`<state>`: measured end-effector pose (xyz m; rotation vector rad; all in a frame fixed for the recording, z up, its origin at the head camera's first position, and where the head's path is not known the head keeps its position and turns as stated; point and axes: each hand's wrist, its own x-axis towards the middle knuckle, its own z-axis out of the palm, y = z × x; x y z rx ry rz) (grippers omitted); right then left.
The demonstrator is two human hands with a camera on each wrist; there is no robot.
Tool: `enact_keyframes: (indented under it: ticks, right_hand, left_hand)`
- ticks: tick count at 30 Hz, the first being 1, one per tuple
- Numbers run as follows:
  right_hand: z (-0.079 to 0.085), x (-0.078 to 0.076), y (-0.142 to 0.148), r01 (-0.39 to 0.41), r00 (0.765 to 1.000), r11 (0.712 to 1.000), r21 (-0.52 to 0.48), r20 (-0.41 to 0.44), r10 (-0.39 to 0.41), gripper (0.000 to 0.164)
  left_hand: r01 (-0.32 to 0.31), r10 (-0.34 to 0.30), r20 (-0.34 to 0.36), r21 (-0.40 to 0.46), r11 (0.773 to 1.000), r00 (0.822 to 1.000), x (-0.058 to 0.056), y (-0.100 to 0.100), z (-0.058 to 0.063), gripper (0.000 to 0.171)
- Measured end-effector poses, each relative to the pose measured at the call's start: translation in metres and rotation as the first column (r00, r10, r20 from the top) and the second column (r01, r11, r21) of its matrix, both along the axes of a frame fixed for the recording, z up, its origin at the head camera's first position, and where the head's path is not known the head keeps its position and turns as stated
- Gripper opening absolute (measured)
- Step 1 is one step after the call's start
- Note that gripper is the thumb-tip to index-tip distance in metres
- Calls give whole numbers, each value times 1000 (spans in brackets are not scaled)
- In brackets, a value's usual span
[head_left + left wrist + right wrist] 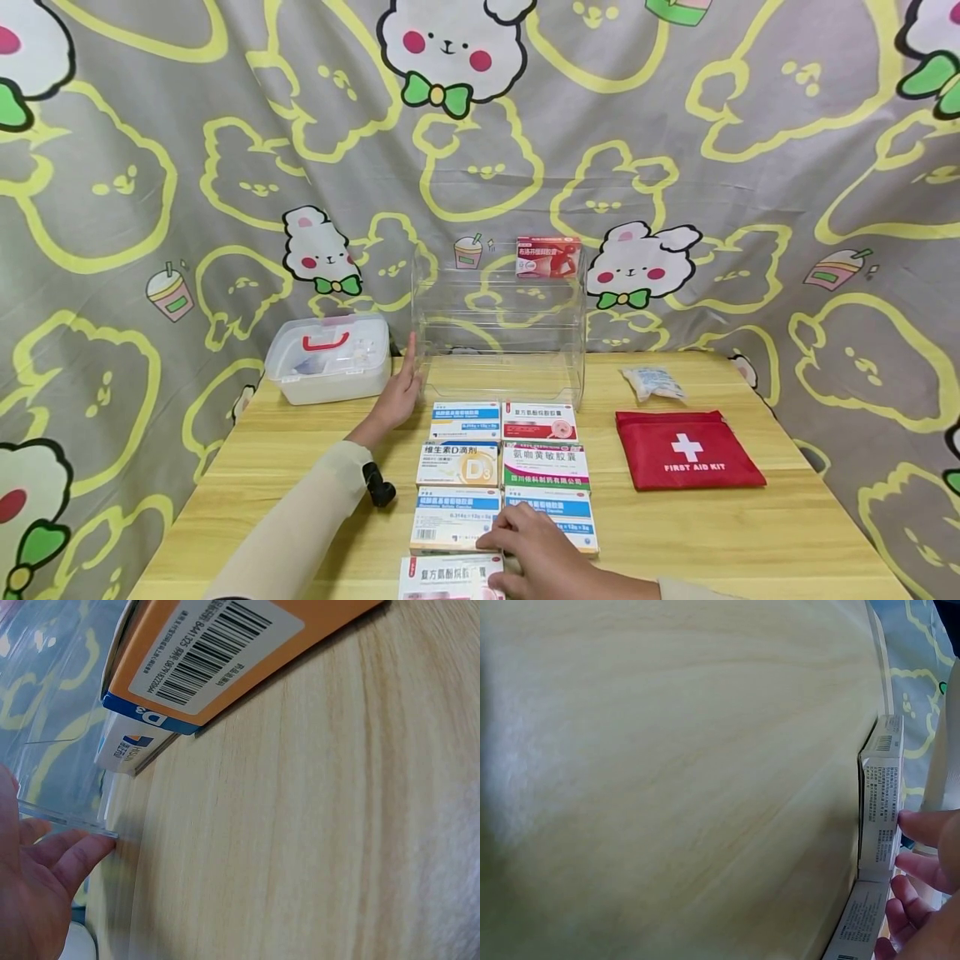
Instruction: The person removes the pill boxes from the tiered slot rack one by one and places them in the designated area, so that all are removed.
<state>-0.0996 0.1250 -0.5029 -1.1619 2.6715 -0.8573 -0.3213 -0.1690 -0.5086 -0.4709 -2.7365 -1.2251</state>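
My left hand (pixel 401 393) touches the left side of a clear plastic tiered rack (pixel 498 385), fingers extended; the left wrist view shows its fingertips at the rack's lower edge. With bent fingers, my right hand (pixel 538 553) touches the nearest medicine box (pixel 442 575), white and red, and the edge of a blue-and-white box (pixel 455 517) just beyond. Both boxes lie flat. It partly covers another blue-and-white box (pixel 558 512). Further up the two columns lie a vitamin D box (pixel 450 462), a green-and-purple box (pixel 546 467), a white-and-red box (pixel 540 421) and a blue-and-white box (pixel 463 421).
A red box (pixel 548 257) stands in the rack's top tier, at its right. To the left is a translucent case (pixel 330 358) with a red handle. A red first aid pouch (pixel 686 450) and a small clear packet (pixel 652 383) lie to the right. A patterned curtain hangs behind.
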Motion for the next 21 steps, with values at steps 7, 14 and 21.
enact_keyframes:
  ticks: [7,14,21]
  right_hand:
    - [6,1,1,20,997,998,-51,81,-16,31]
    - [12,-3,5,50,980,993,-108,196,-28,30]
    - [22,-11,7,125,976,987,-106,191,-103,34]
  left_hand:
    - [9,-9,8,-7,1000,1000,-1,-1,-1,76]
    - [5,-5,10,-3,1000,1000,-1,-1,-1,79]
    - [14,-14,1,-3,1000,1000,-2,-2,-3,77]
